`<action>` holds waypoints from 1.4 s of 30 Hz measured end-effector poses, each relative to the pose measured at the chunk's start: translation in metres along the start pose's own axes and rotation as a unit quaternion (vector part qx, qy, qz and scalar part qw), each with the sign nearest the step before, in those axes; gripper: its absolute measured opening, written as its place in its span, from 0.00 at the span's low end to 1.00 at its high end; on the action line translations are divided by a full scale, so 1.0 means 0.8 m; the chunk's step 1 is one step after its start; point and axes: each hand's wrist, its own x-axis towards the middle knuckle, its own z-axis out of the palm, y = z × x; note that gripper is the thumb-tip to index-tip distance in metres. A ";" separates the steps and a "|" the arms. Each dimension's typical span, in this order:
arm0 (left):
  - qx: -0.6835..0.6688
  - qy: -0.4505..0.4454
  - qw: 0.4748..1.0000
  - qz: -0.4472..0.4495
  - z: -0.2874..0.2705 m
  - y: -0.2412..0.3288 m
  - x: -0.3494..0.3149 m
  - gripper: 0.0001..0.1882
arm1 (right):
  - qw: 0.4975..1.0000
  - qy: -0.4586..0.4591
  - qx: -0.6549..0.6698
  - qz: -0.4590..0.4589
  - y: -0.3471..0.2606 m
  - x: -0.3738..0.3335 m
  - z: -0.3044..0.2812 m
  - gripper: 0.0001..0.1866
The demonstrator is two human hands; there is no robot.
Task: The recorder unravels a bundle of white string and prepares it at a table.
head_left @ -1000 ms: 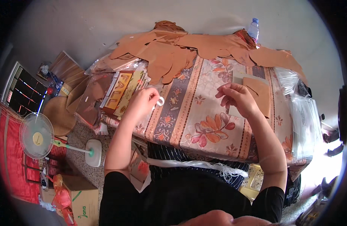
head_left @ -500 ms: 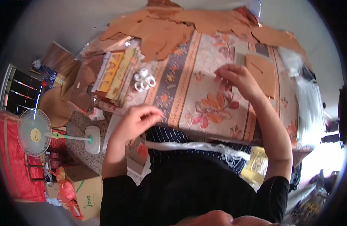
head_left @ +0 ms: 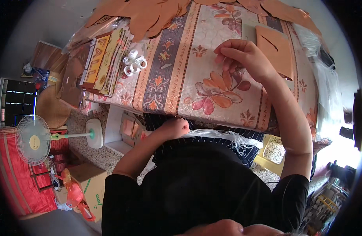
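Note:
My left hand (head_left: 177, 128) is down at my lap, its fingers curled closed at the left end of a bundle of white string (head_left: 224, 135). What lies inside the fingers is hidden. Over the flowered tablecloth (head_left: 189, 84) hovers my right hand (head_left: 244, 59), fingers loosely bent and apart, with nothing visible in them. Just right of it lies a flat tan piece (head_left: 274, 51) with a dark curved slit, partly over a pale grey sheet (head_left: 248, 33).
White rings (head_left: 134, 63) sit beside a stack of printed booklets (head_left: 106, 63) on the table's left. Brown cut sheets (head_left: 149, 15) cover the far edge; clear plastic (head_left: 326, 90) hangs at the right. A fan (head_left: 33, 139) and a carton (head_left: 88, 188) stand left.
My left hand has dropped from above the table's near edge to the string at my lap, and its fingers have closed. The right hand stays over the cloth. The view has shifted.

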 end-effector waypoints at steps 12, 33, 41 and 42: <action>-0.050 0.011 0.998 -0.038 -0.023 0.015 -0.008 0.09 | 1.000 -0.012 0.015 -0.010 0.003 0.001 -0.001 0.11; 0.036 0.397 0.897 0.193 -0.157 0.174 -0.107 0.05 | 0.961 -0.204 -0.186 0.003 -0.072 -0.043 0.069 0.13; -0.246 0.420 0.803 0.343 -0.223 0.238 -0.039 0.07 | 0.984 -0.147 -0.045 -0.084 -0.141 -0.031 0.071 0.08; -0.247 0.417 0.801 0.351 -0.225 0.256 -0.025 0.07 | 0.988 -0.094 -0.038 -0.118 -0.152 -0.029 0.062 0.08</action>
